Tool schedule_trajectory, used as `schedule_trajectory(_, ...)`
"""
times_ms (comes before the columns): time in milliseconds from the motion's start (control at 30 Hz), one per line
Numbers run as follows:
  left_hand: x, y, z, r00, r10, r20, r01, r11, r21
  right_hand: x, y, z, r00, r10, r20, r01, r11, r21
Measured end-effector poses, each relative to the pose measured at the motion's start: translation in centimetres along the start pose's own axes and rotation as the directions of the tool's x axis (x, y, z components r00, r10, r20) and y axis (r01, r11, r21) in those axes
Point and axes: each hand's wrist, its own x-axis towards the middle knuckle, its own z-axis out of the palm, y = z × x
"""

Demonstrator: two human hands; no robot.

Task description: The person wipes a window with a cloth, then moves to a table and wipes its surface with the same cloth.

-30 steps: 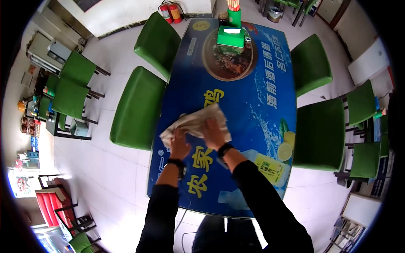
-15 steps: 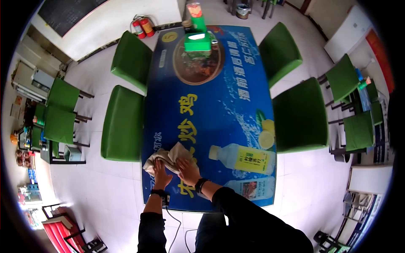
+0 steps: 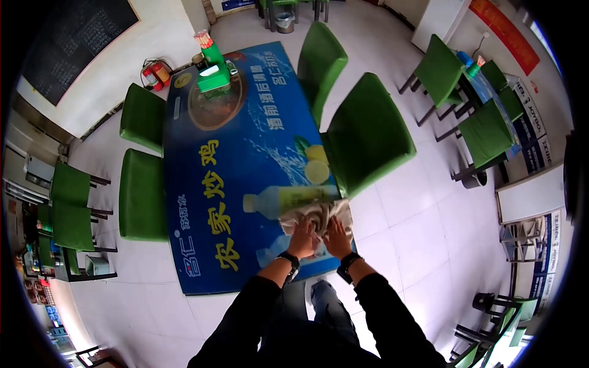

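Observation:
A beige cloth (image 3: 316, 219), bunched and folded, lies on the near right corner of the blue printed table (image 3: 184, 230). My left hand (image 3: 301, 240) presses flat on the cloth's left part, fingers stretched forward. Close beside it, my right hand (image 3: 337, 240) lies on the right part with its fingers also extended. The cloth covers part of the printed bottle picture and reaches the table's right edge. Both wrists wear dark bands.
At the table's far end stand a green tissue box (image 3: 213, 78), a green chopstick holder (image 3: 211, 54) and a small dark jar (image 3: 199, 61). Green chairs flank both sides, one (image 3: 368, 135) close by on the right. Fire extinguishers (image 3: 156, 75) stand by the wall.
Both hands have slid the cloth from the table's near left part across to the near right corner. The camera view has turned and shifted right.

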Motion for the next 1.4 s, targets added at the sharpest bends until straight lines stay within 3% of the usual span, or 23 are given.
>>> schedule_trajectory(100,-3.6,4.9,2.9,0.997,0.052,0.055,-0.052,0.999,-0.003,-7.4,-0.8,1.4,0.997,0.057,0.048,-0.059,0.997,0.043)
schedule_trajectory(200,-6.9,7.3,5.7,0.998,0.061,0.015,-0.062,0.988,0.14,-11.9,-1.5,1.5,0.996,0.076,0.056,-0.075,0.997,-0.021)
schedule_trajectory(333,-10.3,8.8,5.6,0.997,0.077,0.024,-0.081,0.967,0.242,-14.0,-0.9,1.8,0.997,-0.006,0.081,0.007,1.0,-0.011)
schedule_trajectory(467,-11.3,7.8,6.2,0.999,-0.012,0.05,-0.006,0.939,0.344,-14.0,-1.0,1.3,0.988,-0.002,0.153,0.005,1.0,-0.017)
schedule_trajectory(567,-10.9,4.4,7.2,0.999,-0.015,-0.047,0.031,0.933,0.359,-12.8,-1.2,1.7,0.985,0.042,0.17,-0.049,0.998,0.04)
schedule_trajectory(633,-11.2,2.0,5.1,0.994,-0.083,-0.065,0.099,0.947,0.306,-11.5,-2.5,1.8,0.984,0.074,0.161,-0.068,0.997,-0.039)
schedule_trajectory(700,-12.3,-1.2,3.0,0.987,-0.149,-0.065,0.16,0.954,0.254,-8.9,-4.3,2.6,0.994,-0.03,0.109,0.034,0.999,-0.031)
schedule_trajectory(833,-16.0,-10.0,-1.7,0.967,-0.241,-0.087,0.254,0.948,0.193,-1.1,-11.9,5.4,0.978,-0.192,0.087,0.196,0.979,-0.046)
schedule_trajectory(900,-18.6,-14.8,-3.5,0.93,-0.322,-0.179,0.343,0.934,0.102,2.8,-16.3,7.9,0.946,-0.323,-0.011,0.321,0.944,-0.083)
schedule_trajectory(967,-22.0,-18.9,-6.1,0.913,-0.359,-0.195,0.377,0.924,0.063,6.1,-21.8,9.9,0.913,-0.4,-0.082,0.402,0.916,0.007)
schedule_trajectory(1067,-27.7,-23.7,-6.4,0.891,-0.39,-0.234,0.417,0.905,0.08,9.2,-30.6,11.5,0.929,-0.365,0.071,0.363,0.931,0.036)
schedule_trajectory(1133,-31.6,-24.2,-7.3,0.858,-0.44,-0.267,0.466,0.884,0.04,8.9,-35.2,12.7,0.927,-0.353,0.129,0.351,0.936,0.042)
schedule_trajectory(1233,-36.2,-23.7,-6.5,0.842,-0.522,-0.132,0.527,0.85,-0.002,6.6,-39.1,13.9,0.886,-0.428,0.179,0.433,0.901,0.014)
schedule_trajectory(1367,-41.3,-21.8,-3.7,0.895,-0.437,-0.093,0.445,0.891,0.093,-0.2,-39.3,14.9,0.82,-0.539,0.193,0.521,0.842,0.139)
schedule_trajectory(1400,-41.8,-21.0,-3.6,0.899,-0.436,-0.052,0.439,0.894,0.09,-2.1,-39.1,14.3,0.816,-0.544,0.195,0.538,0.838,0.088)
